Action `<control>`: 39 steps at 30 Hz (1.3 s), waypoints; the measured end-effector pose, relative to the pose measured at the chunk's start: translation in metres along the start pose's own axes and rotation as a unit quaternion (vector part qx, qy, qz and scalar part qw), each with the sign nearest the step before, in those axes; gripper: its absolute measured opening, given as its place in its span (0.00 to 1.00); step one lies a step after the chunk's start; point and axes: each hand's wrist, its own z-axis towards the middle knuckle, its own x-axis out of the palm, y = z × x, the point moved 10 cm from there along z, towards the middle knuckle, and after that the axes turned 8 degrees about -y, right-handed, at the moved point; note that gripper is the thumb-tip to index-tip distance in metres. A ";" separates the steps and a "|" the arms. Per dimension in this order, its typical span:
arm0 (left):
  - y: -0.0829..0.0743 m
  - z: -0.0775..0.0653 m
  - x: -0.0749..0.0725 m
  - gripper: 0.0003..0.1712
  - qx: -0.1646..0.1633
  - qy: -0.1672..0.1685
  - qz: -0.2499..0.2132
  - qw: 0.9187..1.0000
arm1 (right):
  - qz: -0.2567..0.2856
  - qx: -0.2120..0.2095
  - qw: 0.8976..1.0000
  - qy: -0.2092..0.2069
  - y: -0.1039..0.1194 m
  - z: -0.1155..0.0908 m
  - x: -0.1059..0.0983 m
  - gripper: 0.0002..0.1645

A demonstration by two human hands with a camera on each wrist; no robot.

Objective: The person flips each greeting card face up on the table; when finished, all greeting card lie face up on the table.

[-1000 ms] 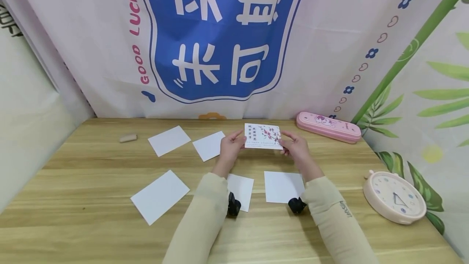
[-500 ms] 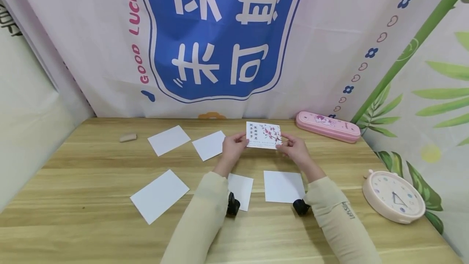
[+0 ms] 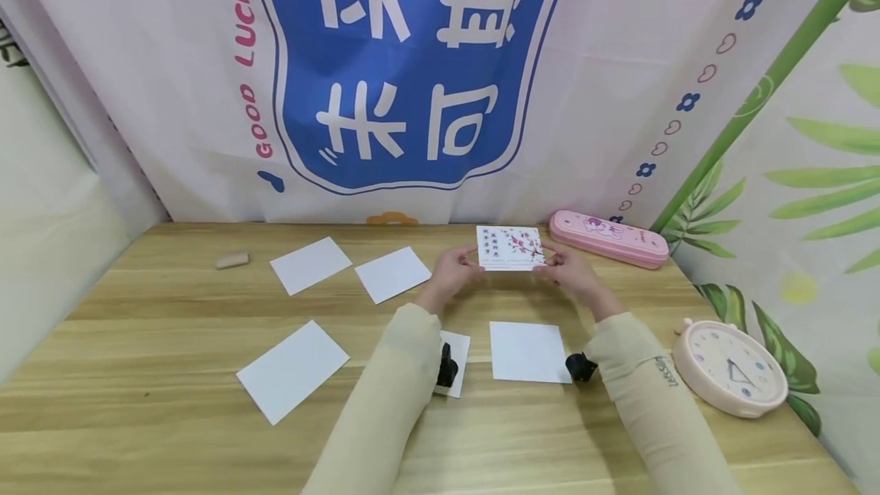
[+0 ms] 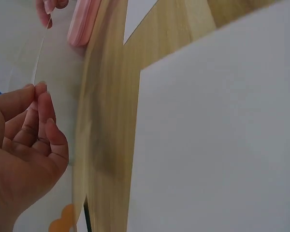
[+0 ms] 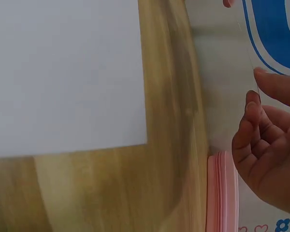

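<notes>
Card [image 3: 511,248] sits between left hand [image 3: 455,272] and right hand [image 3: 572,273], pinched by both.

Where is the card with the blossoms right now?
In the head view, the blossom card is pinched between the left hand and right hand, just left of the pink case.

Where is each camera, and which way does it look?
Head: on the head, looking forward and down at the table and card; left hand, right hand and sleeves show.
Left wrist: on that wrist, facing the left hand; part of the right shows.
Right wrist: on that wrist, facing the right hand; part of the left shows.
Both wrist views share the case.
</notes>
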 end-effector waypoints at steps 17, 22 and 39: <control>0.012 0.001 0.025 0.26 0.013 -0.010 0.166 0.986 | -0.024 0.079 0.997 0.007 -0.055 0.005 0.002 0.37; 0.013 0.001 0.028 0.25 0.016 -0.001 0.239 0.971 | -0.047 0.078 0.996 0.001 -0.060 0.008 0.003 0.37; 0.014 0.000 0.042 0.22 0.044 0.033 0.384 0.922 | -0.158 0.063 0.985 0.022 -0.057 0.005 0.004 0.35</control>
